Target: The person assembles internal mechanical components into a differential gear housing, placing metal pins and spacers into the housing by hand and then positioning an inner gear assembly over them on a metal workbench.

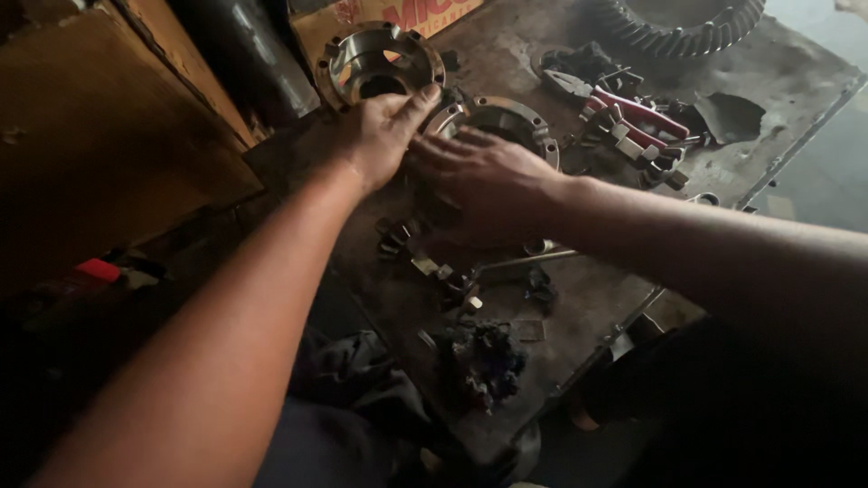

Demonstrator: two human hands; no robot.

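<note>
My left hand reaches in from the lower left, fingers spread, touching the left rim of a round metal housing on a greasy metal table. Over the near side of that same housing lies my right hand, palm down and fingers apart; what is under the palm is hidden. A second, cup-shaped metal housing with bolt lugs stands just behind my left hand, apart from it.
Red-handled pliers and several bolts lie at the right. A large toothed ring gear sits at the back. Small nuts and a dirty rag lie near the front. A cardboard box is at the back, a wooden board to the left.
</note>
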